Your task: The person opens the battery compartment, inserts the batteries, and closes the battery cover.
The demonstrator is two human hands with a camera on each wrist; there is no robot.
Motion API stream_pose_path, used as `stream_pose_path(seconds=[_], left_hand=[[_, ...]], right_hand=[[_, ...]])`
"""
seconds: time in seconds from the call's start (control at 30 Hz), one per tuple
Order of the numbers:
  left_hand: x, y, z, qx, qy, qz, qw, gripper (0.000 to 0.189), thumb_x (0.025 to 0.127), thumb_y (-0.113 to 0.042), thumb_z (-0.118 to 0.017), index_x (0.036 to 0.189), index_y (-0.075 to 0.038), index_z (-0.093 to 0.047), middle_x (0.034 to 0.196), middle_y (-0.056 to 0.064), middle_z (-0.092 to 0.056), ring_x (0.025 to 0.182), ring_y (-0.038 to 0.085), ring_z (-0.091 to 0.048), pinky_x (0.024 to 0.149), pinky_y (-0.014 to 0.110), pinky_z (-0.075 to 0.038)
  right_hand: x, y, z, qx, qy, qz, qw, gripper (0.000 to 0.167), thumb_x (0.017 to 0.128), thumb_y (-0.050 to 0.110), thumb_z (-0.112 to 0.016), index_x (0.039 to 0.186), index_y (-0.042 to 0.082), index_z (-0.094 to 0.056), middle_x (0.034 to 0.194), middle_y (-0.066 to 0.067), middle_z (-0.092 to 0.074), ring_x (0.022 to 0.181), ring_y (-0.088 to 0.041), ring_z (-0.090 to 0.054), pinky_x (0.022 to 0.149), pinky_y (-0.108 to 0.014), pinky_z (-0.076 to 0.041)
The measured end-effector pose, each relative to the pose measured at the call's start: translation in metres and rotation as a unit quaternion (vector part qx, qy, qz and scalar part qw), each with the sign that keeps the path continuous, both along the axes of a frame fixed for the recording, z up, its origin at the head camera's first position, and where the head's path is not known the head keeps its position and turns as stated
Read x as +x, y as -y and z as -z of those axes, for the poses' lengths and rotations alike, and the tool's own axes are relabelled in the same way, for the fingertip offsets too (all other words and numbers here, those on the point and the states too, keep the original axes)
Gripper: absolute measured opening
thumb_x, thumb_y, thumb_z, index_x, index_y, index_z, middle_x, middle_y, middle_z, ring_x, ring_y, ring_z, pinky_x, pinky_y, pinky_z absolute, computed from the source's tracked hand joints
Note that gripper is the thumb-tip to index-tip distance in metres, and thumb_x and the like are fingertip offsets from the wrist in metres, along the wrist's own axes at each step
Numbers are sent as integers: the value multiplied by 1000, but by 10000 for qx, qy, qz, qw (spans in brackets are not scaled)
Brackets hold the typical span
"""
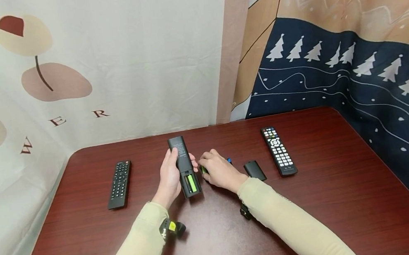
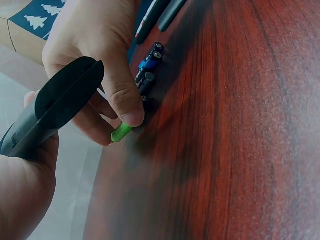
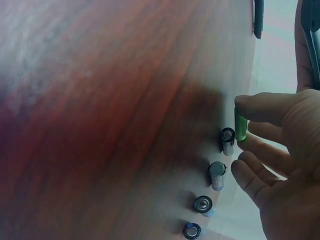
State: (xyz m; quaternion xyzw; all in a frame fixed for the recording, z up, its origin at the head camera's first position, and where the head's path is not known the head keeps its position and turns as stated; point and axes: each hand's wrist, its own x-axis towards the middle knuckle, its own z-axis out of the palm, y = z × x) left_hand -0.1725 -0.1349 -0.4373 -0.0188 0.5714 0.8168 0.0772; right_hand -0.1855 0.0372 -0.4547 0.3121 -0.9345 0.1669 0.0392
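Observation:
My left hand grips a black remote control, its back turned up and its battery bay uncovered at the near end. One green battery lies in that bay, with an unfilled dark slot beside it. Just to the right, my right hand pinches a second green battery between thumb and fingers, close over the table. Several dark and blue batteries lie in a row beside it, mostly hidden by the right hand in the head view. A black battery cover rests right of that hand.
On the dark red wooden table, a black remote lies at the left. Another remote with white buttons lies at the right, beyond the cover. Printed curtains hang behind the table's far edge.

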Motion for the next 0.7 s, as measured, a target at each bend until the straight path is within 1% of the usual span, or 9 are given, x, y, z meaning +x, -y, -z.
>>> stream_pose_path(seconds=[0.3,0.7], left_hand=[[0,0,0,-27,7,13,10000,39,114,-36,-26,142,-11,-36,96,8,-64,77,19,-68,72,33,-61],[1,-1,-2,-82,12,43,10000,40,114,-36,-26,144,-11,-35,98,8,-64,77,18,-68,73,33,-61]], right_hand=[[1,-2,-3,-112,34,-4,9999,33,91,8,-76,123,2,-71,120,-10,-66,106,-25,-56,90,-35,-54],[5,-7,-7,-384,125,50,9992,30,92,11,-77,121,4,-72,120,-8,-65,106,-23,-55,87,-34,-54]])
